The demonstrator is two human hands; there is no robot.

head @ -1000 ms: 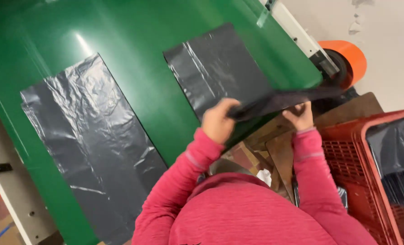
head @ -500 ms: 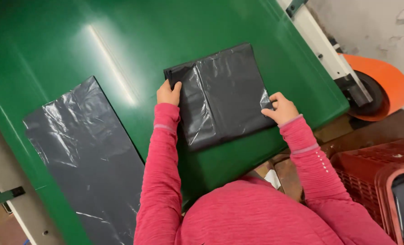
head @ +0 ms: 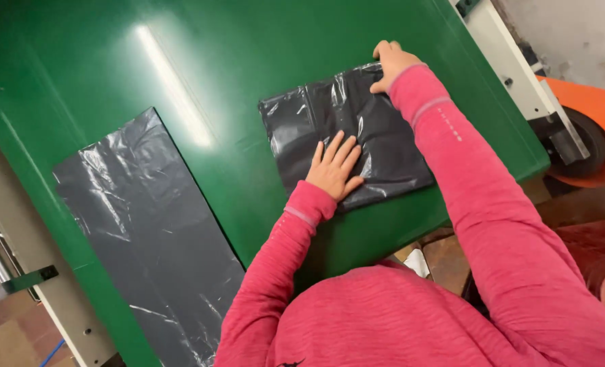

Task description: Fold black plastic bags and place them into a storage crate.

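Left hand [head: 334, 168] lies spread flat on the folded black plastic bag [head: 346, 132]; right hand [head: 388, 62] pinches its far edge on the green tabletop [head: 200, 75]

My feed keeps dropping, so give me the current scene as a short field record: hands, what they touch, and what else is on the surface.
left hand: flat, fingers spread, pressing on the folded black plastic bag
right hand: fingers on the bag's far corner
bag state: folded into a rough square, wrinkled, lying flat
surface: glossy green table
other item: long black plastic bag, unfolded, lying flat to the left, untouched
beside table: orange roll at the right edge
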